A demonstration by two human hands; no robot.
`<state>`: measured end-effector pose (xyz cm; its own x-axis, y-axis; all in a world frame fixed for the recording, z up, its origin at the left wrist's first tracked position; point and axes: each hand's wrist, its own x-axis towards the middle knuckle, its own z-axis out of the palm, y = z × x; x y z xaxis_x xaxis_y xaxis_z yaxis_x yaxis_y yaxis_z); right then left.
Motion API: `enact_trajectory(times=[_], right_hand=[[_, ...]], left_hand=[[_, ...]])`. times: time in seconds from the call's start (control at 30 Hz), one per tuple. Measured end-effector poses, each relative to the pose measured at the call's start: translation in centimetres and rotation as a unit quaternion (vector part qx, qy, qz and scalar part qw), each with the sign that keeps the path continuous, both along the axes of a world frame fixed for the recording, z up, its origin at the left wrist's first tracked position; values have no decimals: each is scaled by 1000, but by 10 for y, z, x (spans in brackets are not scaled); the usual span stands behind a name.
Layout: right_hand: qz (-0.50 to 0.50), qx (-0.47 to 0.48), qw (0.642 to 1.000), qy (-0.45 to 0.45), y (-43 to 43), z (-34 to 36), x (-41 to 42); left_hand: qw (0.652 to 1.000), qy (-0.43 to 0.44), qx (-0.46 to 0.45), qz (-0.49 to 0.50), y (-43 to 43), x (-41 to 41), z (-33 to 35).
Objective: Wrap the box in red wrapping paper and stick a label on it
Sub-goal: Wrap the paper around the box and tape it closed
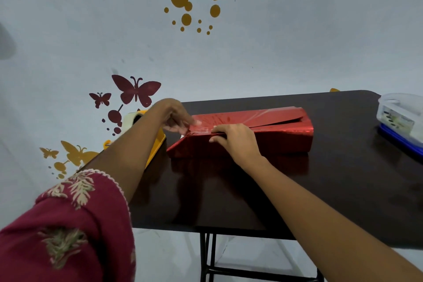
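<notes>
Box (286, 139): long, low, lying flat on the far half of a dark glossy table (229, 190), a little left of its middle. It is covered in shiny red wrapping paper (263, 114) with a faint ray pattern.
- Top: two paper edges overlap along its length. The upper edge lifts slightly toward the right end, leaving a thin dark gap.
- Left end: the paper is folded down into a slanting triangular flap that reaches the tabletop.
- A pale glossy patch sits on the top near the left end. Whether it is tape cannot be told.

Left hand (174, 114): at the box's left top corner, fingers bent downward, fingertips and thumb pinching the paper at the fold.

Right hand (238, 144): palm down on the near top edge just beside the left hand, fingers relaxed and laid flat, pressing the paper and gripping nothing.

Container (398, 117): clear plastic, at the table's right edge, well apart from the box, resting on a blue lid (398, 142). Contents are blurred. Only a pale printed patch shows through the wall.

Tape dispenser (158, 146): yellow, at the table's left edge, partly hidden behind the left forearm, carrying a pale roll (130, 121).

Sleeve (68, 224): maroon with a pale leaf print, on the left arm.

Wall (297, 41): pale, with maroon and mustard butterfly decals (136, 90).
</notes>
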<state>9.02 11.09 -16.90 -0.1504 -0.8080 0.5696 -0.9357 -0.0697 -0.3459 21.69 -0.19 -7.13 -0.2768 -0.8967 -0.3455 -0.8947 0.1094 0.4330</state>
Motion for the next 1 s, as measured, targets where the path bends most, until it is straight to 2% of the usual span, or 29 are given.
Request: enact_trajectory(times=[0.17,0.3,0.33,0.4,0.43,0.47,0.53,0.63,0.7,0.83,1.0], right_hand=[[10,8,1000,-2,1,3,1],[28,-2,1000,-8,1,5,0],[30,-9,999,-7,1,3,-1],[26,-53,998,10,1,0,2],[16,-96,995,24,0,-4,7],[11,-145,989,28,0,-5,16],[43,-175,984,4,3,-3,46],[135,-17,986,-95,8,5,106],[162,55,972,-160,-1,8,139],[159,97,944,-272,-16,12,178],[131,92,924,-348,-29,11,188]], left_hand=[[998,67,-16,-8,13,14,-4],[967,181,-175,24,19,63,19],[960,178,-216,25,23,83,21],[959,67,-271,47,30,126,17],[962,1,-264,70,34,145,10],[970,-28,-225,89,37,160,2],[986,42,-118,108,43,178,-15],[963,205,-79,154,46,182,-24],[950,257,-77,162,43,179,-22],[954,243,-50,166,34,170,-11],[918,323,74,220,27,177,-10]])
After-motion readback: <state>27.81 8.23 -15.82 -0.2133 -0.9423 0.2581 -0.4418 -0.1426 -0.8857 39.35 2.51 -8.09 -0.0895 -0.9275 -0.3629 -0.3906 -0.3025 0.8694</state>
